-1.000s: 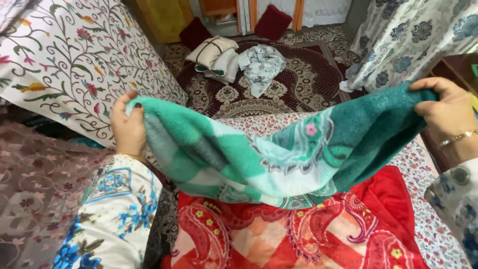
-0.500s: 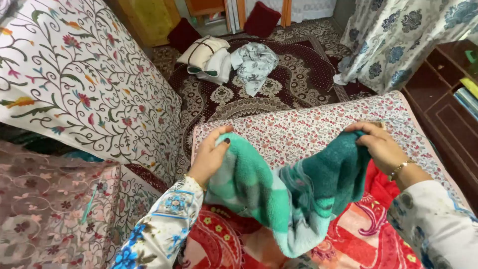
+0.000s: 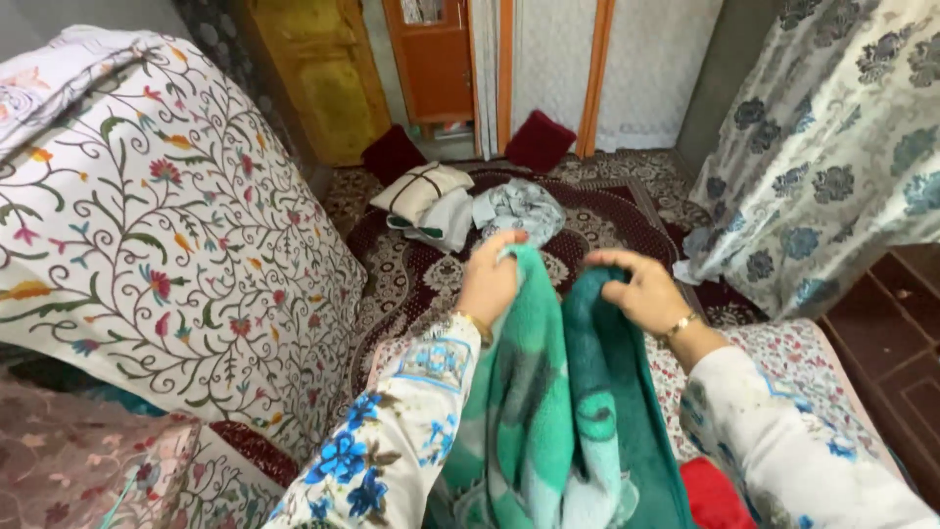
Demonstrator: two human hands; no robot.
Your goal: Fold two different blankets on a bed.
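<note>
Two hands are closed on the top edge of a green fleece blanket, which is held up folded in half so that its two halves hang side by side between the forearms. One fold is pinched by the left hand, the other by the right hand, the two hands set near each other. A red patterned cloth is seen just beneath the blanket at the lower right, on a flowered bedsheet. An embroidered floral cover is spread at the left. Farther off, folded clothes are laid on a dark red carpet, before an orange door.
</note>
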